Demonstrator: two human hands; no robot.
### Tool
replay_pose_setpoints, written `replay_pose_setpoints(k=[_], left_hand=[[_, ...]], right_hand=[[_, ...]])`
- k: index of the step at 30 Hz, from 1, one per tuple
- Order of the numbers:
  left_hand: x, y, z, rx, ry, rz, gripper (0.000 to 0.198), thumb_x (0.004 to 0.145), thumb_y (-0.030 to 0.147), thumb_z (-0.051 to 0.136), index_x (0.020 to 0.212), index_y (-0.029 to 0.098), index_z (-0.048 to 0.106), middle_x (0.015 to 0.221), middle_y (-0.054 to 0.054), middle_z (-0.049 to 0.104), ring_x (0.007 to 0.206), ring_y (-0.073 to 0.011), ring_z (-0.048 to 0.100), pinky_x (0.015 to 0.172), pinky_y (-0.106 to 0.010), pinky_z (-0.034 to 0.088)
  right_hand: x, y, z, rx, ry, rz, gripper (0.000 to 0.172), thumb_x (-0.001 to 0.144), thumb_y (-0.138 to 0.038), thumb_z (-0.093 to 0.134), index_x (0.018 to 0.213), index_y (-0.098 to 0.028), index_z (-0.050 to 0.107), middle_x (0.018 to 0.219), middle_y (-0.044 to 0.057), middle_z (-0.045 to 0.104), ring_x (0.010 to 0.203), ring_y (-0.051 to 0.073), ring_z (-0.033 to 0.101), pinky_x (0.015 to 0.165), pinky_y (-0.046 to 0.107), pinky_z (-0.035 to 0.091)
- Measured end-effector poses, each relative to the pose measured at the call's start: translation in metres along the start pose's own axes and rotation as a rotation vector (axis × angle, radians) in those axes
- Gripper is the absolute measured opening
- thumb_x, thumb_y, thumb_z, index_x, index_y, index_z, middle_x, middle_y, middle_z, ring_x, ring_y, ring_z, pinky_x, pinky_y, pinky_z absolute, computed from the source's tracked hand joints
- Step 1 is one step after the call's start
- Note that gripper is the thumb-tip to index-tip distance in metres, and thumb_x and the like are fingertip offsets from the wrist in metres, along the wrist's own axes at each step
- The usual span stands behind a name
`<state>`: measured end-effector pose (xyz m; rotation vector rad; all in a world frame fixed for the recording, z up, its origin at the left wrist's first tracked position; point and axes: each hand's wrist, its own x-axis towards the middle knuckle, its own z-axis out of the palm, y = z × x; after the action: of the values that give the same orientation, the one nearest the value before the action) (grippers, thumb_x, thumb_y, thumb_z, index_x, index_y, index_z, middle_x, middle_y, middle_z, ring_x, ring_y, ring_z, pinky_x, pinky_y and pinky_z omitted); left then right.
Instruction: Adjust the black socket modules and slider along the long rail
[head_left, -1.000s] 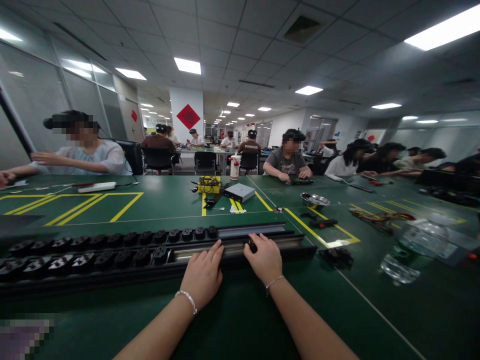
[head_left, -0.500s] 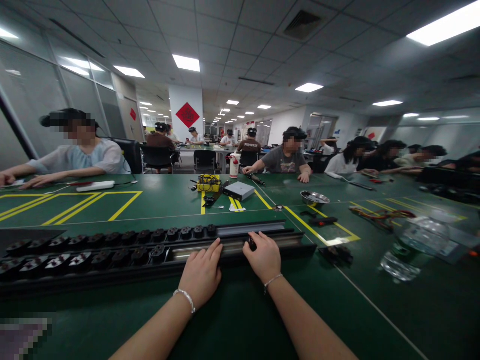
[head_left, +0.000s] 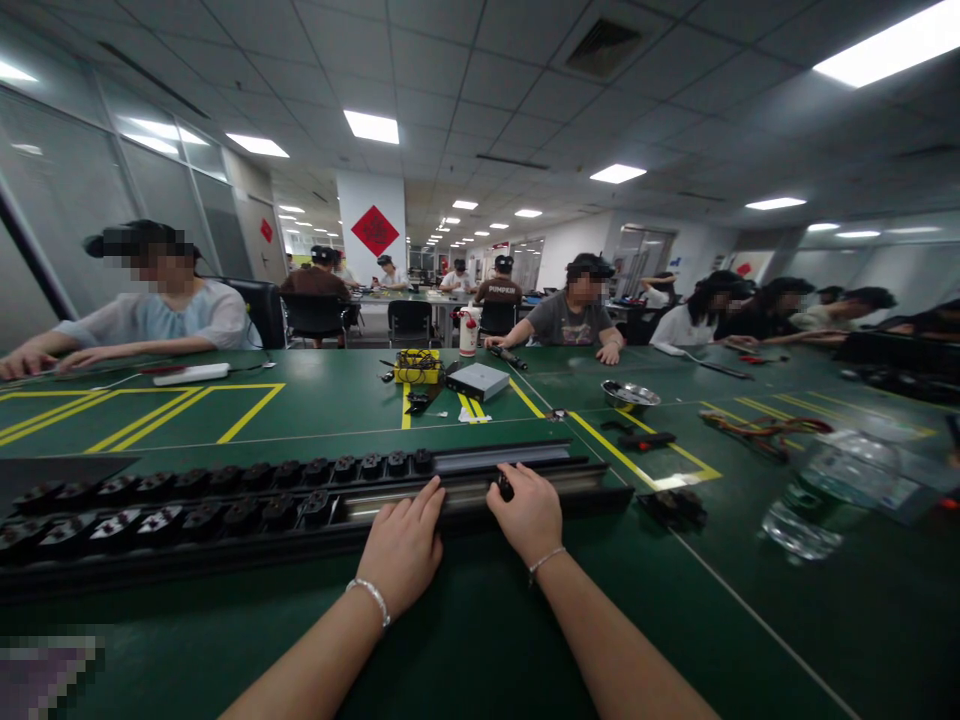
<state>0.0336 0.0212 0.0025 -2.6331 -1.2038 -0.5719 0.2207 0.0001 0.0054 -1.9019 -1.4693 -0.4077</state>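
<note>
Two long black rails (head_left: 525,450) lie side by side on the green table. Rows of black socket modules (head_left: 202,515) fill their left parts, while the right stretch of the near rail shows a shiny metallic channel. My left hand (head_left: 401,545) rests on the near rail with its fingers stretched out, just right of the last module in that row. Beside it, my right hand (head_left: 529,515) curls over the same rail, thumb and fingers around a small black part (head_left: 506,487). Most of that part is hidden by the hand, though it resembles the modules.
To the right stand a clear water bottle (head_left: 825,500), a metal bowl (head_left: 630,395), a black-and-red tool (head_left: 646,440) and a bundle of coloured wires (head_left: 765,430). Farther back are a grey box (head_left: 477,382) and a yellow box (head_left: 418,367) with cables. Several people sit around the table.
My hands and the rails stay in practically the same place. At the far left, a person's hands have shifted slightly.
</note>
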Motion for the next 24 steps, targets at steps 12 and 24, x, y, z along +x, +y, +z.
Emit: replay_pose_setpoints(k=[12,24], left_hand=[[0.0005,0.0002,-0.0019,-0.007,-0.008,-0.002,0.051,0.074,0.018,0.045,0.125,0.021,0.042,0.138,-0.003,0.037,0.096,-0.0198,0.053,0.083,-0.036,0.037],[0.0002,0.0,-0.0012,-0.003,0.006,-0.002,0.05,0.075,0.018,0.045,0.124,0.021,0.042,0.138,-0.003,0.037,0.096,-0.0193,0.053,0.083,-0.036,0.037]], right_hand=[[0.0,-0.0001,0.0001,0.011,-0.01,0.014,0.033,0.073,-0.029,0.049,0.101,-0.021,0.064,0.1,0.005,0.065,0.102,0.02,0.054,0.092,0.031,0.036],[0.0003,0.0015,-0.0005,0.002,-0.014,0.009,0.033,0.074,-0.029,0.047,0.101,-0.019,0.064,0.101,0.005,0.065,0.101,0.019,0.055,0.091,0.03,0.037]])
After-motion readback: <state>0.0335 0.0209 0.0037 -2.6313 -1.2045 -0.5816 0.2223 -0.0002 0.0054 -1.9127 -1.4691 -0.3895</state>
